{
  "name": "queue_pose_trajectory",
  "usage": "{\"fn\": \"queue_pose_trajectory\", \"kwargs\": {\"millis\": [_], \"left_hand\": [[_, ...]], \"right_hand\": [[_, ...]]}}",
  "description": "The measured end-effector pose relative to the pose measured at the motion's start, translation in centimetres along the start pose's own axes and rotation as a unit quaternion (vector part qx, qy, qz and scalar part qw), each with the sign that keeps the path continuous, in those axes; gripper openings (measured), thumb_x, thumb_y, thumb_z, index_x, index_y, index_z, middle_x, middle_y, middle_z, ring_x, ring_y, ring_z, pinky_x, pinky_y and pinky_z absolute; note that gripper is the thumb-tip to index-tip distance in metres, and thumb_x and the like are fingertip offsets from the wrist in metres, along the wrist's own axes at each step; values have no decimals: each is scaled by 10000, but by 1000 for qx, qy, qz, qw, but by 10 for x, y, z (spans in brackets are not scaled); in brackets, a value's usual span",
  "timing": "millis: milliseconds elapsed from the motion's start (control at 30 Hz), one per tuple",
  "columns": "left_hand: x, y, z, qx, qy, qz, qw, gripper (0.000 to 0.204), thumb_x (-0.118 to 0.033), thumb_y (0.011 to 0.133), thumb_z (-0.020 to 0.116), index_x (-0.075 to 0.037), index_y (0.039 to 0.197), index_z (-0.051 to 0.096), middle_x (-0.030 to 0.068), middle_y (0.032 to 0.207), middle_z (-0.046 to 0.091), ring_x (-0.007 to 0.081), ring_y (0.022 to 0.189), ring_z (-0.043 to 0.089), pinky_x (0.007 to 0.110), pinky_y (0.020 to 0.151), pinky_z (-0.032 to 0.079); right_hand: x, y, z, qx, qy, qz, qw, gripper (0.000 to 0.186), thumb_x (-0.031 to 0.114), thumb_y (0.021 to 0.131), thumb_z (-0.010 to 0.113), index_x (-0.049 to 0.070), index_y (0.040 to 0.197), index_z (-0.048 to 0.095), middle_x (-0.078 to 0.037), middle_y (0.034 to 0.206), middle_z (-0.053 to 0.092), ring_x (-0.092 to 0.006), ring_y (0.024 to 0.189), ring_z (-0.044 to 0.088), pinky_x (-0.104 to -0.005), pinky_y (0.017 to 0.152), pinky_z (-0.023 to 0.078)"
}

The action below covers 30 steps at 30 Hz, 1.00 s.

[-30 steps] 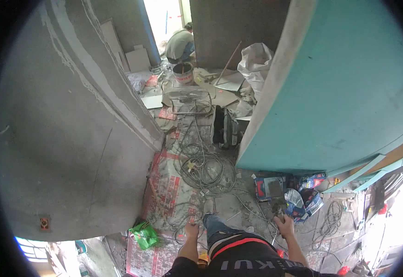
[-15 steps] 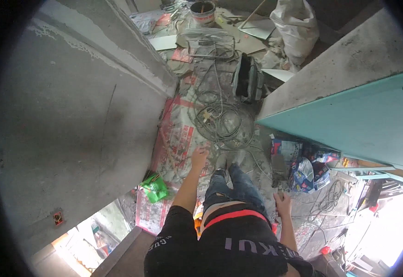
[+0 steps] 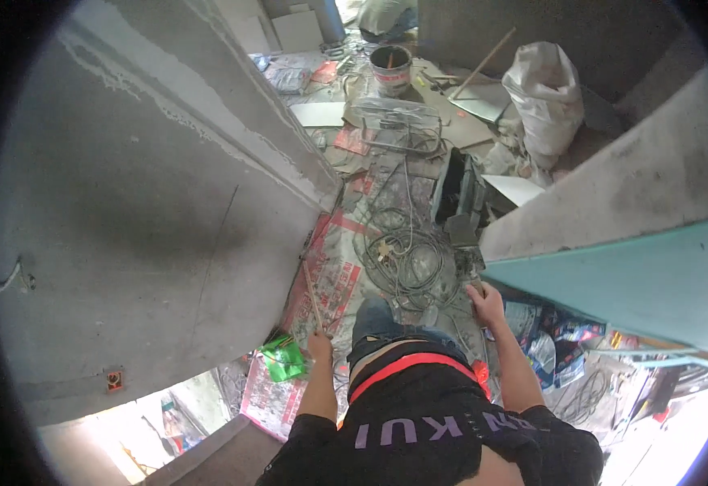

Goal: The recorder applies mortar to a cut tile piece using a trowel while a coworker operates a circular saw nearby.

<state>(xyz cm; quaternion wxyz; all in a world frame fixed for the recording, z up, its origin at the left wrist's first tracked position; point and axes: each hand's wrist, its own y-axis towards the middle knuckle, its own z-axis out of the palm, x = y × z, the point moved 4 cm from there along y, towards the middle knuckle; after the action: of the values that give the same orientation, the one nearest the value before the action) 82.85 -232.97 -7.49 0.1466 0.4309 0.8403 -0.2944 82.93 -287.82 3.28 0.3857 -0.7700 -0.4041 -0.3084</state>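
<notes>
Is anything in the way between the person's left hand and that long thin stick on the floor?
Nothing visible is. The left hand already meets the near end of the thin stick, which runs up along the printed floor sheet beside the grey wall. The green bag lies just to the hand's left.

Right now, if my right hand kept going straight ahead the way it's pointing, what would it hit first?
Probably the tangled coil of grey cable on the floor, just ahead of your right hand; depth is hard to judge from above.

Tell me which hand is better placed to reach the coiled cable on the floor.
Right, probably. The right hand sits at the edge of the coiled cable; the left hand is farther back, gripping a thin stick.
</notes>
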Motion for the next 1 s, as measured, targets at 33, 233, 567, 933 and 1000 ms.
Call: {"fn": "queue_pose_trajectory", "kwargs": {"millis": [33, 233, 567, 933, 1000], "left_hand": [[-25, 14, -1, 1, -22, 6, 1000, 377, -335, 945, 605, -2, 981, 778, 234, 862, 725, 442, 852, 688, 523, 784, 509], [-86, 124, -1, -32, -116, 17, 993, 343, -288, 977, 641, 11, 1113, 742, 207, 889, 756, 336, 870, 735, 458, 789, 546], [-415, 345, -237, -388, -104, 317, 859, 609, -323, 1010, 707, 78, 1426, 514, 307, 1441, 549, 480, 1318, 541, 541, 1122, 425], [-632, 404, -356, -341, -408, 460, 711, 843, -236, 1021, 708, 46, 1595, 159, 282, 1544, 393, 357, 1345, 507, 486, 1107, 467], [-622, 417, -352, -389, -440, 399, 704, 743, -198, 1032, 682, 11, 1575, 221, 264, 1474, 483, 321, 1267, 566, 487, 1068, 502]], "right_hand": [[12, 13, -3, 18, 2, 35, 999, 534, 544, 925, 720, 14, 987, 703, -119, 710, 654, -220, 683, 633, -416, 676, 504], [65, 104, 47, 25, -59, 41, 997, 557, 551, 909, 722, -1, 830, 698, -131, 697, 667, -253, 643, 647, -442, 644, 503], [-2, 194, 146, -90, 0, 183, 979, 475, 516, 932, 732, 44, 889, 697, -40, 651, 590, -163, 544, 586, -379, 489, 471], [83, 241, 193, -152, 58, 281, 946, 470, 514, 943, 721, 46, 980, 713, -36, 650, 598, -152, 515, 624, -367, 445, 469], [63, 258, 207, -98, -11, 331, 939, 615, 619, 908, 668, 10, 928, 747, -175, 808, 745, -339, 755, 746, -475, 746, 571]]}}
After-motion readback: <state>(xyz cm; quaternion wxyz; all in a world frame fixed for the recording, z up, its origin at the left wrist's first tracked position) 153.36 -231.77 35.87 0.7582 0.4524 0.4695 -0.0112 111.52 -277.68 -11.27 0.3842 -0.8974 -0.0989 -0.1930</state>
